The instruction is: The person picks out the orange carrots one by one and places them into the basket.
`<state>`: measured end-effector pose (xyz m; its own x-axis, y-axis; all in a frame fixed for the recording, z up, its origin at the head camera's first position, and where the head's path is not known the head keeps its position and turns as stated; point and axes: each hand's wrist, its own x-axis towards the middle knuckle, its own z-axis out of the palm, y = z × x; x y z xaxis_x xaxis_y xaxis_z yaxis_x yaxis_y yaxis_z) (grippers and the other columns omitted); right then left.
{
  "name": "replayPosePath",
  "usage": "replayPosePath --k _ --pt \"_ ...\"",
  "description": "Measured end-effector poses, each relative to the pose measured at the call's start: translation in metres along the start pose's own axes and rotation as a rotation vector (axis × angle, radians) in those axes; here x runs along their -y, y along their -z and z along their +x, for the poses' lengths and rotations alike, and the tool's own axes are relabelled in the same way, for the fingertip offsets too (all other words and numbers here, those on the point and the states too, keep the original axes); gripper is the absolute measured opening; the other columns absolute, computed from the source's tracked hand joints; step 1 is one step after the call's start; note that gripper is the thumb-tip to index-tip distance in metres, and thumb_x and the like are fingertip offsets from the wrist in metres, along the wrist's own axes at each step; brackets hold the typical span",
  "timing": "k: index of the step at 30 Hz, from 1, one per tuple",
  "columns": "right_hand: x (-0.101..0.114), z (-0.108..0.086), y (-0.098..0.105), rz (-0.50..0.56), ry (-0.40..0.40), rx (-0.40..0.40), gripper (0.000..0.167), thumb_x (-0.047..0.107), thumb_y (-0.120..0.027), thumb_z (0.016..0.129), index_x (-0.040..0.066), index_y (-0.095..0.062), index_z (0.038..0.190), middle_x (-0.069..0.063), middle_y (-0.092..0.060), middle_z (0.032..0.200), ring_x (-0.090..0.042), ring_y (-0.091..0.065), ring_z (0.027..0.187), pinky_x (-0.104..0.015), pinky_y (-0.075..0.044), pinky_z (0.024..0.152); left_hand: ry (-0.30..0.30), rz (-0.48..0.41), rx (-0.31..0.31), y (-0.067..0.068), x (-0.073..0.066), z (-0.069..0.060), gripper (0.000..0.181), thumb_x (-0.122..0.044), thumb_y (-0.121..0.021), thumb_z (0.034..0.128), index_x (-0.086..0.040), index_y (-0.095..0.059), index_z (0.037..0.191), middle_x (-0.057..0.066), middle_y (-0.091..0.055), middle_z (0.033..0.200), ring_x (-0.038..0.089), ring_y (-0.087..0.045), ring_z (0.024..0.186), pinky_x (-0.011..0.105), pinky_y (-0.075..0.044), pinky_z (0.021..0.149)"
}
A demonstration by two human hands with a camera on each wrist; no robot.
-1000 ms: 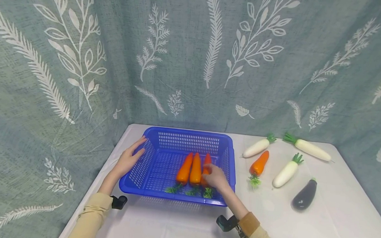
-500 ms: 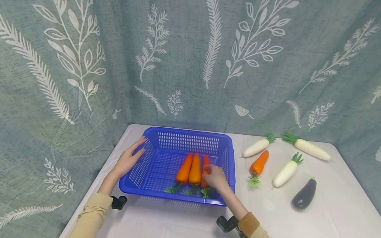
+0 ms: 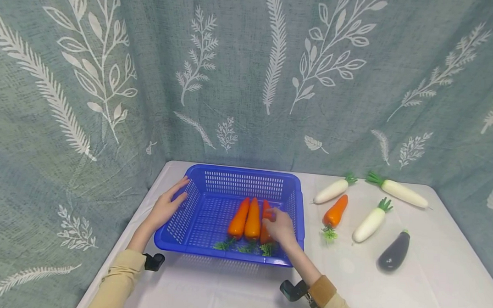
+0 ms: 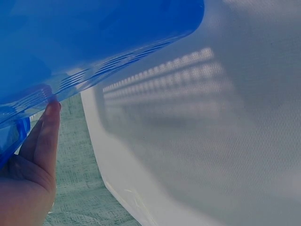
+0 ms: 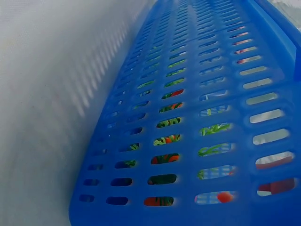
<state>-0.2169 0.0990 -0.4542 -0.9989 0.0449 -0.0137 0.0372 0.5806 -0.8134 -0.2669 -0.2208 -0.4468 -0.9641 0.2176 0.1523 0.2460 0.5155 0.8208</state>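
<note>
A blue plastic basket with slotted walls stands on the table. My left hand rests against its left side, fingers and thumb straight and spread; in the left wrist view, fingers touch the basket's outer wall. Inside lie an orange carrot, another carrot and a third carrot, side by side with green tops toward me. My right hand hovers over the third carrot, thumb and finger apart, partly covering it. In the right wrist view, the basket wall hides that hand.
Right of the basket, on the white table, lie another carrot, a white radish, a second radish, a third radish and an eggplant. A patterned curtain hangs behind.
The third carrot has shifted slightly left, toward the other two. My right hand's fingers have since drawn a little up and right off it. The left hand stays in place.
</note>
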Motion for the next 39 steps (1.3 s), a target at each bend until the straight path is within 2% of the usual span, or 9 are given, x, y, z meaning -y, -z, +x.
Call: replayPosePath --k 5,11,19,21,26,28,34,39 --pt "-0.001 0.000 0.000 0.047 -0.010 -0.022 0.029 0.004 -0.063 0.089 -0.008 -0.064 0.116 -0.026 -0.065 0.109 -0.035 -0.063 0.090 -0.048 -0.055 0.082 -0.009 0.016 -0.002 0.000 -0.001 -0.001 0.044 -0.007 -0.043 0.1042 0.007 -0.037 0.146 0.022 -0.026 0.156 0.043 -0.020 0.143 0.057 -0.017 0.116" --pt "0.002 -0.001 0.001 0.119 -0.053 -0.015 0.032 0.006 -0.062 0.092 -0.006 -0.062 0.121 -0.027 -0.063 0.116 -0.039 -0.062 0.102 -0.050 -0.054 0.087 -0.023 0.003 -0.003 0.000 0.001 -0.002 0.045 -0.012 -0.045 0.1040 0.003 -0.038 0.146 0.019 -0.027 0.157 0.041 -0.020 0.144 0.057 -0.017 0.116" --pt "0.003 -0.001 0.001 0.214 -0.096 -0.007 0.033 0.006 -0.062 0.091 -0.007 -0.062 0.122 -0.028 -0.062 0.117 -0.041 -0.060 0.107 -0.050 -0.054 0.089 -0.020 0.017 -0.009 0.000 0.002 -0.002 0.045 -0.010 -0.044 0.1045 0.006 -0.038 0.146 0.021 -0.027 0.156 0.041 -0.021 0.144 0.055 -0.018 0.117" --pt "0.003 -0.001 0.001 0.239 -0.099 -0.006 0.033 0.005 -0.062 0.091 -0.007 -0.062 0.121 -0.029 -0.062 0.117 -0.041 -0.060 0.107 -0.050 -0.053 0.090 -0.018 0.007 -0.007 0.000 -0.003 -0.003 0.044 -0.007 -0.043 0.1042 0.008 -0.037 0.145 0.023 -0.026 0.156 0.043 -0.021 0.143 0.056 -0.018 0.117" --pt "0.003 0.000 0.001 0.314 -0.114 0.002 0.034 0.004 -0.061 0.091 -0.008 -0.061 0.122 -0.030 -0.061 0.118 -0.041 -0.059 0.107 -0.049 -0.053 0.090 -0.009 -0.022 0.001 0.003 -0.029 -0.010 0.043 -0.001 -0.044 0.1023 0.014 -0.036 0.142 0.028 -0.026 0.153 0.047 -0.020 0.142 0.059 -0.017 0.116" --pt "0.003 0.000 0.002 0.333 -0.124 0.007 0.034 0.004 -0.061 0.091 -0.008 -0.061 0.123 -0.030 -0.061 0.119 -0.039 -0.060 0.106 -0.046 -0.054 0.087 -0.008 -0.017 0.000 0.004 -0.032 -0.011 0.043 -0.001 -0.044 0.1020 0.014 -0.037 0.142 0.028 -0.026 0.153 0.047 -0.020 0.141 0.059 -0.017 0.116" --pt "0.004 0.000 0.003 0.390 -0.164 0.026 0.036 0.006 -0.061 0.092 -0.008 -0.059 0.125 -0.026 -0.062 0.114 -0.030 -0.062 0.086 -0.030 -0.055 0.068 -0.018 0.000 -0.014 0.000 -0.002 -0.001 0.044 -0.006 -0.044 0.1035 0.008 -0.037 0.145 0.023 -0.026 0.155 0.043 -0.021 0.143 0.057 -0.018 0.116" --pt "0.004 0.000 0.003 0.435 -0.168 0.033 0.036 0.005 -0.060 0.092 -0.008 -0.058 0.126 -0.024 -0.063 0.109 -0.023 -0.058 0.074 -0.023 -0.051 0.059 -0.016 0.000 -0.006 0.000 0.005 0.000 0.046 -0.010 -0.045 0.1040 0.005 -0.037 0.146 0.021 -0.026 0.157 0.042 -0.020 0.144 0.056 -0.017 0.117"
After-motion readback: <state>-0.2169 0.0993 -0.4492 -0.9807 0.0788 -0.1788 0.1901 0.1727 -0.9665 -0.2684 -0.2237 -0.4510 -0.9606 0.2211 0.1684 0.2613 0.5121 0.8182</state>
